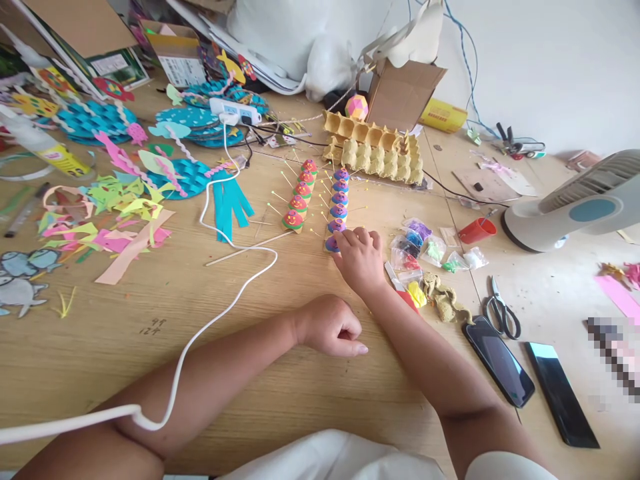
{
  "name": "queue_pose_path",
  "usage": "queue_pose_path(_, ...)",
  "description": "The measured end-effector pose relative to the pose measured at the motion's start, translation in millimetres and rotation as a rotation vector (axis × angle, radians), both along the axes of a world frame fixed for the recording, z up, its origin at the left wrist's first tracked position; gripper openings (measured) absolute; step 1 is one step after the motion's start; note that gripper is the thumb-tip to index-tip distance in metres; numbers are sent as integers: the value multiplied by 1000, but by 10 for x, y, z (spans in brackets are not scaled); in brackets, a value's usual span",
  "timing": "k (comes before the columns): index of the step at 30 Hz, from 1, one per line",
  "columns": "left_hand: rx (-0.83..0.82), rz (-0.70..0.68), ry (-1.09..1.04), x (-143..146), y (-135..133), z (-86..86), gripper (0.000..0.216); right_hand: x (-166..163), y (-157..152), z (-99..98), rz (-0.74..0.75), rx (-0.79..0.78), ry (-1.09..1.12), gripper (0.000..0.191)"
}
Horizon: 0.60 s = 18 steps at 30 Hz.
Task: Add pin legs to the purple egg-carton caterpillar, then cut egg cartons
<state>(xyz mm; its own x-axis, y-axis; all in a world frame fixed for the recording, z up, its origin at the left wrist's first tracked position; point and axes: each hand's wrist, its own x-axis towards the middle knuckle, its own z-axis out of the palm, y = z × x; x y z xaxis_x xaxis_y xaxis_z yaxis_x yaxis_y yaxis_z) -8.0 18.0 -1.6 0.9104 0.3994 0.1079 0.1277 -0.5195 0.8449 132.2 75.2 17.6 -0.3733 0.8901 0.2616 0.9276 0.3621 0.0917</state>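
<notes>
My right hand (359, 259) reaches forward and closes its fingers over the near end of a purple-and-blue caterpillar made of egg-carton cups (339, 203). A second caterpillar, red and green (300, 193), lies just to its left, with yellow-tipped pins sticking out of both. My left hand (331, 325) rests on the wooden table (250, 373) as a loose fist, thumb out, holding nothing visible. A white cable (220, 313) drapes over my left forearm.
Egg cartons (373, 150) sit behind the caterpillars. Small bags of coloured bits (425, 247), a red cup (477, 231), scissors (501, 310) and two phones (499, 361) lie to the right, near a fan (575, 207). Paper scraps (115, 213) and blue woven discs (95, 120) crowd the left.
</notes>
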Motion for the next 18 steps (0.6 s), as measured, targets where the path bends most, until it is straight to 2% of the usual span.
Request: queue_pose_path(18, 10, -6, -5, 12, 0, -22, 47, -33, 18, 17, -10, -40, -15, 34)
